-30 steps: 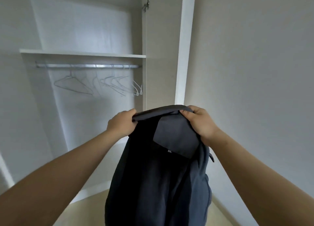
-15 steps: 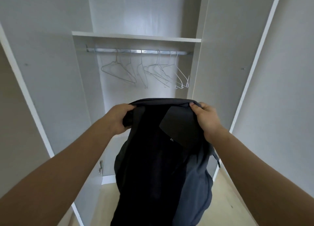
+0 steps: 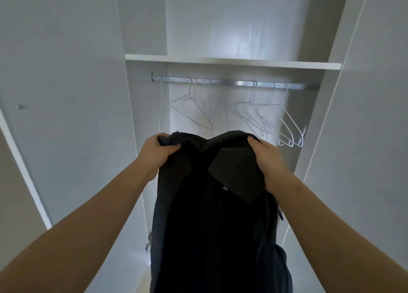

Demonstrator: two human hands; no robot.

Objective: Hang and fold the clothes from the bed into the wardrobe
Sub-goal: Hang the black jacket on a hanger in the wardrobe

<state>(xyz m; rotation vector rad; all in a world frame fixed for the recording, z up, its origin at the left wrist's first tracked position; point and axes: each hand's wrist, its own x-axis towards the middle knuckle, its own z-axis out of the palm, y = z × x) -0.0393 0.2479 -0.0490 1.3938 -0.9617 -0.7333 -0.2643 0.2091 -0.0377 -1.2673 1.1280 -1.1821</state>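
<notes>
A dark garment with a small "2XL" size mark hangs down in front of me. My left hand grips its top edge on the left, and my right hand grips the top edge on the right. Straight ahead stands the open white wardrobe. Its metal rail runs under a shelf and carries several bare wire hangers, just beyond and above the garment's top edge.
The wardrobe's left door and right door stand open on either side of me. An upper compartment lies above the shelf. The garment hides the lower part of the wardrobe.
I have come closer to the wardrobe and face it squarely; the rail and hangers now loom larger and more central. Both hands keep the same grip on the garment.
</notes>
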